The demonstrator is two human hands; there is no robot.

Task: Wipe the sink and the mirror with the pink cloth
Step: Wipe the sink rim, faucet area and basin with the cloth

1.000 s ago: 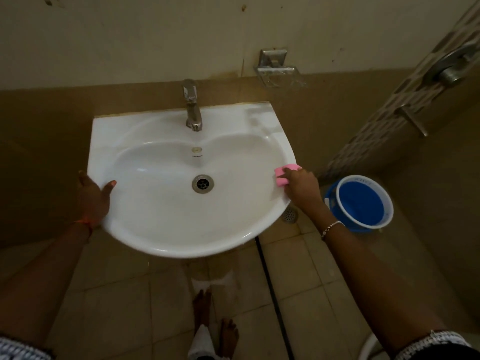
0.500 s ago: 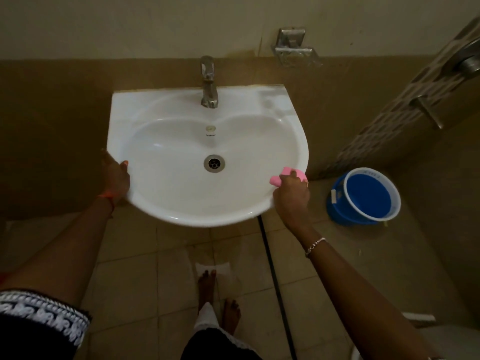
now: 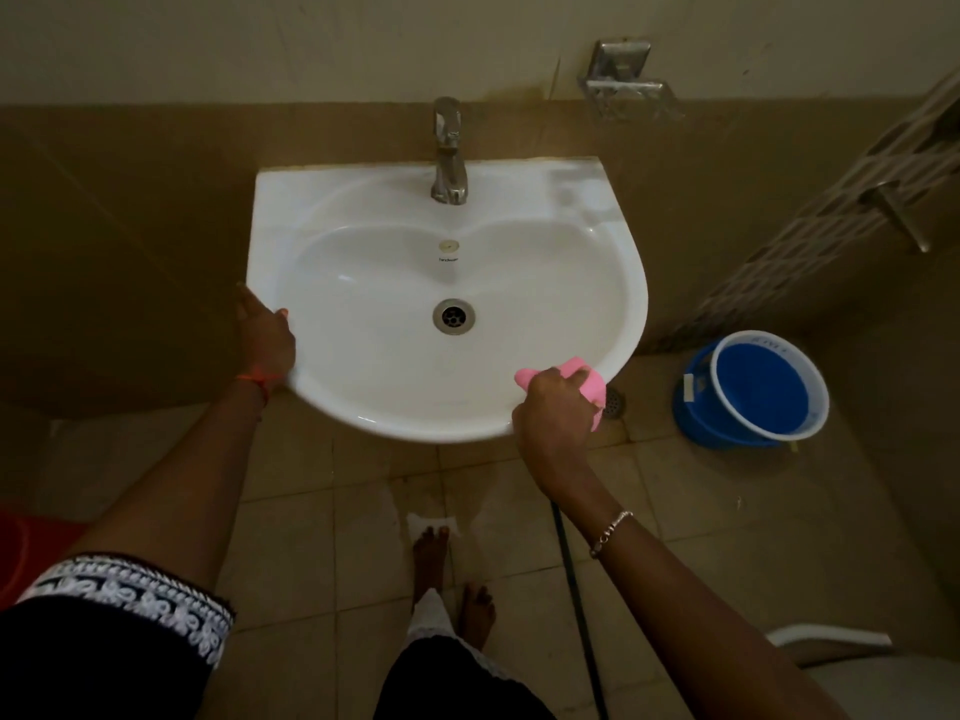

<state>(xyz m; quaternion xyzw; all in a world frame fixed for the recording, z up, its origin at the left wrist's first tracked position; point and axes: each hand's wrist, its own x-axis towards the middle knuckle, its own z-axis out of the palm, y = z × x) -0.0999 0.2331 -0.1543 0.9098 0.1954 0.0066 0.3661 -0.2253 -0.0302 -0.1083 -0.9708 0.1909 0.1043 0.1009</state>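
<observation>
Bare feet (image 3: 447,579) nearest, on tiled floor (image 3: 311,537). Right hand (image 3: 553,413) clenched round pink cloth (image 3: 589,379), cloth pressed on near-right rim of sink (image 3: 374,283). Left hand (image 3: 265,337) grasping sink's left rim, thumb on top, fingers along outer edge. Drain (image 3: 453,315) mid-basin. Blue bucket (image 3: 763,392) on floor right of sink. Tap (image 3: 448,153) at far edge, metal soap holder (image 3: 628,85) on wall beyond
</observation>
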